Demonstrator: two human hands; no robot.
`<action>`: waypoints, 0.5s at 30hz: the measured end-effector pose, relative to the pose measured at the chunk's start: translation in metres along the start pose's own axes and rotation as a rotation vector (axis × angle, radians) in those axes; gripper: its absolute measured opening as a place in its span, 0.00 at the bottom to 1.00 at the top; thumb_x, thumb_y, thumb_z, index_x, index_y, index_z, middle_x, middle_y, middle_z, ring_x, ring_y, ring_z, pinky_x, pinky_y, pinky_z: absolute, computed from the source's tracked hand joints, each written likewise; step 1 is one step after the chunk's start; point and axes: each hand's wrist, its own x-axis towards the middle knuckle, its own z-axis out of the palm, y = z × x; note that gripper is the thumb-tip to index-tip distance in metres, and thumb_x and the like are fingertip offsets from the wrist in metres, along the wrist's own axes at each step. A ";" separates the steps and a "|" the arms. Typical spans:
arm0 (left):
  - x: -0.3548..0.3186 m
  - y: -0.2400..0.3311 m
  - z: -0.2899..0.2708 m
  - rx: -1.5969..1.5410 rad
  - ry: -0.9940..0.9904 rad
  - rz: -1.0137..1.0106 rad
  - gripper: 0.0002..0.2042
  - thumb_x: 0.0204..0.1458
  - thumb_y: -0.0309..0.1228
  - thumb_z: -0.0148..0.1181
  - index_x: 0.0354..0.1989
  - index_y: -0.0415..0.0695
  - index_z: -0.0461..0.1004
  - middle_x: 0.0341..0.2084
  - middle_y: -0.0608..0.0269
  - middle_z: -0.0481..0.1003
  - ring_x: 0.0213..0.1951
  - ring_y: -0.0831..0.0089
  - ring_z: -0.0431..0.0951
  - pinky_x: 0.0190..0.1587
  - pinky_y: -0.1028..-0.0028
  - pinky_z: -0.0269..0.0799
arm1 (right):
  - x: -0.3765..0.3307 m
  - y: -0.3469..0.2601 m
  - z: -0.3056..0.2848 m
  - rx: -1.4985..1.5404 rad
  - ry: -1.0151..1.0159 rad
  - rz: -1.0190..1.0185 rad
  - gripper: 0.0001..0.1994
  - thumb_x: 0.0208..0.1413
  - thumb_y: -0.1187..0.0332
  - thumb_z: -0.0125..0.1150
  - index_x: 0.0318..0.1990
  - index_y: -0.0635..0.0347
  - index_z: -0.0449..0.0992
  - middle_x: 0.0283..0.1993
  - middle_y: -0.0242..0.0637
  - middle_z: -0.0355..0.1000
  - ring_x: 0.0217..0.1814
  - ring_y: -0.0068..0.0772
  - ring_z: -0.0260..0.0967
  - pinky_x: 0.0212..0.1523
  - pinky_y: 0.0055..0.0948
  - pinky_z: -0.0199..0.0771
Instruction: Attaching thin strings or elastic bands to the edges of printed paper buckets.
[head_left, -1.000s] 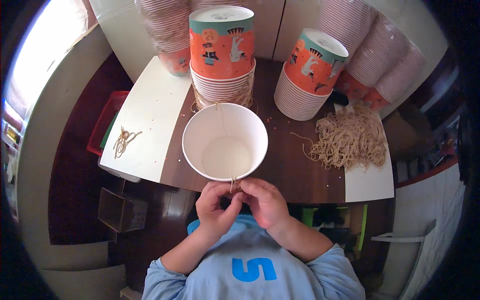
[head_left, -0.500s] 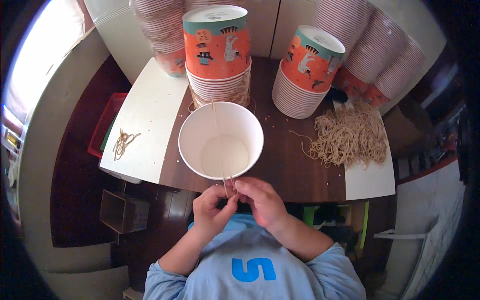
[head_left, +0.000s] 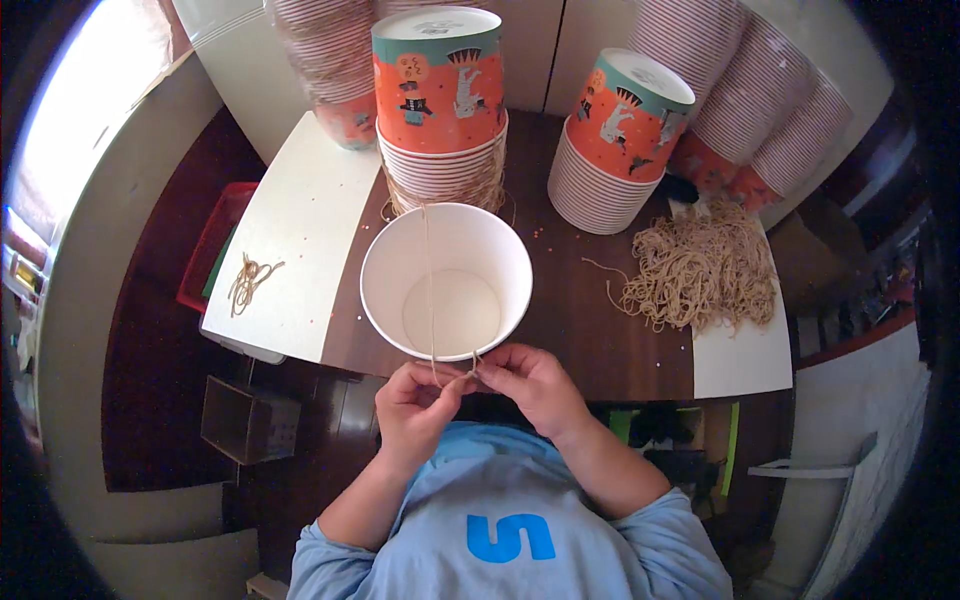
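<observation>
An open white paper bucket [head_left: 447, 225] stands upright at the table's near edge, its white inside facing up. A thin tan cord [head_left: 429, 270] runs from its far rim across the mouth to the near rim. Just below that near rim, my left hand [head_left: 412, 400] is closed with thumb and forefinger pinching the cord. Close against it on the right, my right hand [head_left: 535, 388] pinches the cord too, where a short piece rises over the rim. Whether a knot lies between the fingertips is too small to tell.
Behind the bucket stands a stack of upside-down orange and green paper buckets [head_left: 440, 100] with cords around its lower part. Another such stack [head_left: 615, 150] is to its right. A heap of tan cord [head_left: 705, 270] lies at right, a few loose cords [head_left: 252, 284] at left.
My hands have drawn slightly apart below the rim. The cord's strands, close together before, are now spread, the left one shifted left. The bucket has hardly moved.
</observation>
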 end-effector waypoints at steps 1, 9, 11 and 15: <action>0.000 0.000 0.000 0.001 0.003 0.000 0.03 0.50 0.16 0.56 0.29 0.35 0.69 0.33 0.54 0.76 0.36 0.71 0.78 0.41 0.74 0.76 | -0.002 -0.005 0.002 0.000 -0.002 0.002 0.08 0.53 0.72 0.59 0.39 0.66 0.75 0.38 0.37 0.75 0.40 0.27 0.72 0.44 0.25 0.72; -0.002 -0.001 0.002 0.052 0.034 0.040 0.05 0.49 0.15 0.56 0.29 0.37 0.68 0.32 0.56 0.76 0.34 0.74 0.78 0.38 0.77 0.75 | -0.006 -0.016 0.002 -0.965 0.241 -0.561 0.07 0.47 0.72 0.62 0.32 0.63 0.74 0.31 0.39 0.72 0.32 0.35 0.71 0.37 0.32 0.69; -0.004 -0.005 0.000 0.045 0.042 0.040 0.05 0.48 0.15 0.55 0.30 0.37 0.67 0.31 0.57 0.76 0.33 0.75 0.77 0.37 0.77 0.74 | -0.004 -0.013 0.003 -1.003 0.272 -0.622 0.07 0.45 0.71 0.63 0.31 0.62 0.73 0.30 0.39 0.71 0.32 0.39 0.69 0.36 0.36 0.66; -0.005 -0.002 0.003 0.056 0.025 0.016 0.07 0.48 0.16 0.56 0.29 0.40 0.65 0.29 0.58 0.75 0.30 0.75 0.77 0.35 0.77 0.74 | -0.004 -0.013 0.004 -1.177 0.366 -0.731 0.06 0.43 0.72 0.63 0.28 0.60 0.72 0.30 0.37 0.70 0.32 0.42 0.67 0.36 0.35 0.63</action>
